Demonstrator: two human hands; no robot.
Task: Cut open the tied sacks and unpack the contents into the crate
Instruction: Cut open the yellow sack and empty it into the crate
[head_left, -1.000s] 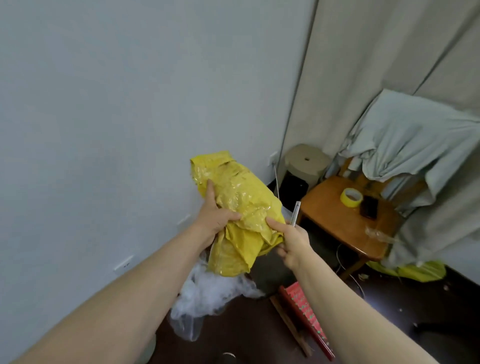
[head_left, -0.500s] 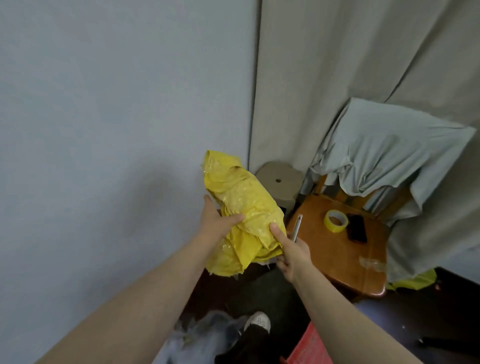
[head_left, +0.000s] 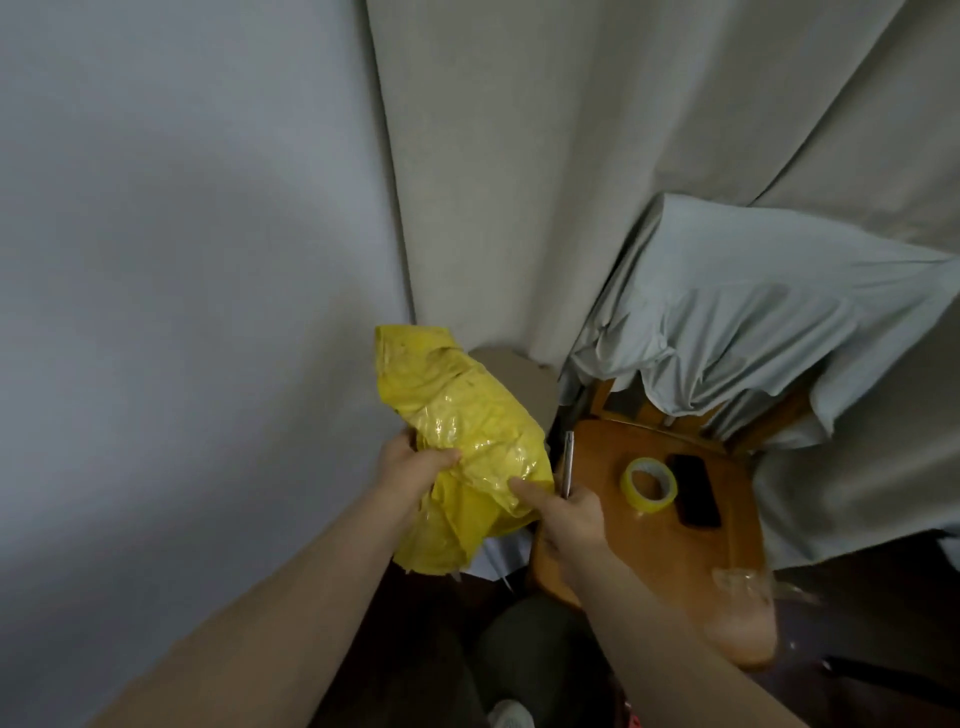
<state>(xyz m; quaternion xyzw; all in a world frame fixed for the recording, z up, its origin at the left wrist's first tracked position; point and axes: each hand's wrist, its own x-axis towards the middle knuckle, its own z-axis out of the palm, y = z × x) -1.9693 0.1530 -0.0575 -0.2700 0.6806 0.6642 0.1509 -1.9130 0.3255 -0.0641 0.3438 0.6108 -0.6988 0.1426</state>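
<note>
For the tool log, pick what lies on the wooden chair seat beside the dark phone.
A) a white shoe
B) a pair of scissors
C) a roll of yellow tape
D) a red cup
C: a roll of yellow tape lies flat on the wooden chair seat, just left of the dark phone.
</note>
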